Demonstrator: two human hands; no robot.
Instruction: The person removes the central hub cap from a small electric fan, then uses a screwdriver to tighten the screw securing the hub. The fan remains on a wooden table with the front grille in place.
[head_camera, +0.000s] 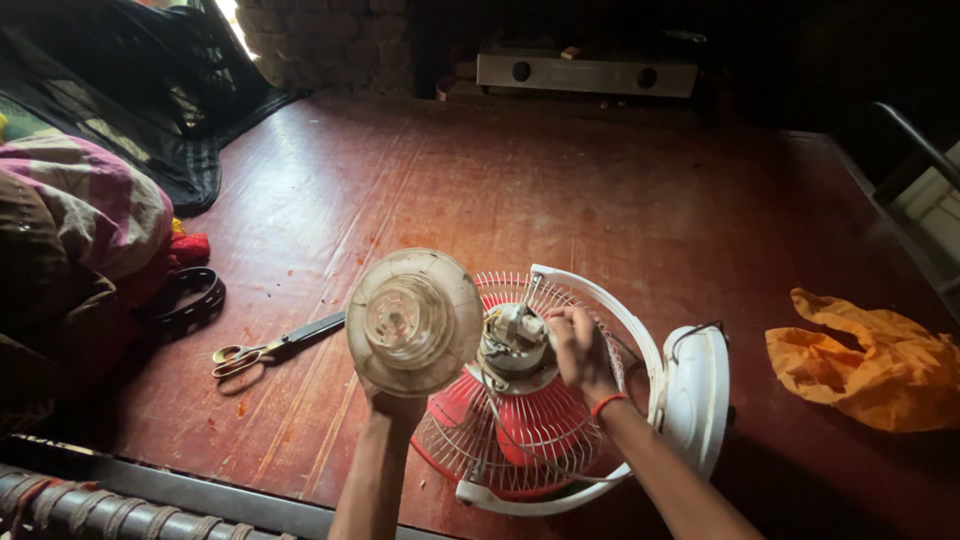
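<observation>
Clearly the fan (540, 400) is lying on its back on the red-brown table (600, 200), its motor (512, 345) pointing up at the camera. The left hand (398, 405) is gripping a dusty cup-shaped cover (414, 320) from below, fingers closed on it, lifting it just left of the motor and apart from it. The right hand (578, 348) is resting on the motor's right side, fingers curled against it; how firmly it is gripping is hard to tell. Scissors (275, 350) are lying well left of the fan, an orange cloth (865, 360) well right.
</observation>
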